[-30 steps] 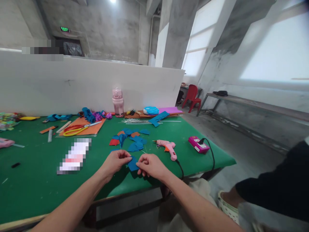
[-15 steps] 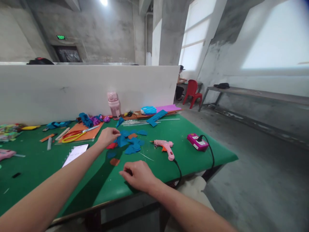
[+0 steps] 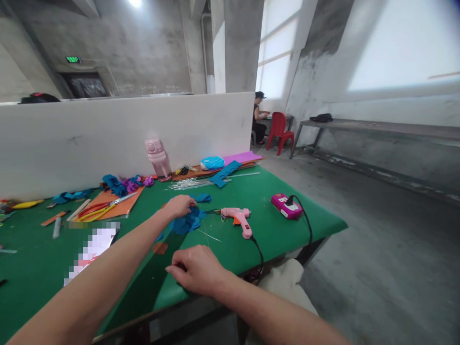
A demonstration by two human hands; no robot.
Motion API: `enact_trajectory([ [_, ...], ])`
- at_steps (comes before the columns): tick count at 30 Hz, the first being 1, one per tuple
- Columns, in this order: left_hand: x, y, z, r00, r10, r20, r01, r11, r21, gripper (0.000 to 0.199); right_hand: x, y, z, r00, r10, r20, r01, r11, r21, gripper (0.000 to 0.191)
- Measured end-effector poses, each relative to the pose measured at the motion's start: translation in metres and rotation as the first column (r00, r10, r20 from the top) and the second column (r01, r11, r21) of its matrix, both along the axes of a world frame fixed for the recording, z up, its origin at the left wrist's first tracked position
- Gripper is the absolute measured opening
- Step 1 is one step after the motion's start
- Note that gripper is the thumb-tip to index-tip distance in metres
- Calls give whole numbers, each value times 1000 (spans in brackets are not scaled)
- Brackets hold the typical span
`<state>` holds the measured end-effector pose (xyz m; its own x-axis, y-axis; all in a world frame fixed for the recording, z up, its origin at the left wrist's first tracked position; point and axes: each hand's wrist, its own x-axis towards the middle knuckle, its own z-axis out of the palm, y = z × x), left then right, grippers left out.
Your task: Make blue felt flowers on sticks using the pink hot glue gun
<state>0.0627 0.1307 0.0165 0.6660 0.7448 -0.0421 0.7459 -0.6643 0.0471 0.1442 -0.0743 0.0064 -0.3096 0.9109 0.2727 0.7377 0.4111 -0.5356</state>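
My left hand reaches over a loose heap of blue paper pieces, its fingers bent down and closed on the paper. Its fingertips are partly hidden. One more blue piece lies just beyond them. An orange paper piece is below that wrist. Close to the near table edge, my right hand rests with its fingers curled in and nothing visible in them. A pink glue gun lies on its side to the right of the heap, its cord running off the edge.
A magenta power strip sits at the right of the green table. Left are a phone, scissors on orange sheets and crumpled blue paper. Thin wires and a pink bottle stand farther back. A person sits beyond.
My left hand has moved right and onto the blue pieces, which now lie bunched closer together. My right hand stays by the edge. The view has turned slightly right.
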Motion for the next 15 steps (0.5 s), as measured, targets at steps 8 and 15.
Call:
enact_trajectory([
  [8,0,2,0,994,82,73,-79,996,-38,11,1,2,2,1000,-10,-17,10,1000,0,23],
  [15,-14,-27,29,907,225,356,-210,974,-79,17,3,18,-6,908,-72,-413,47,997,-68,18],
])
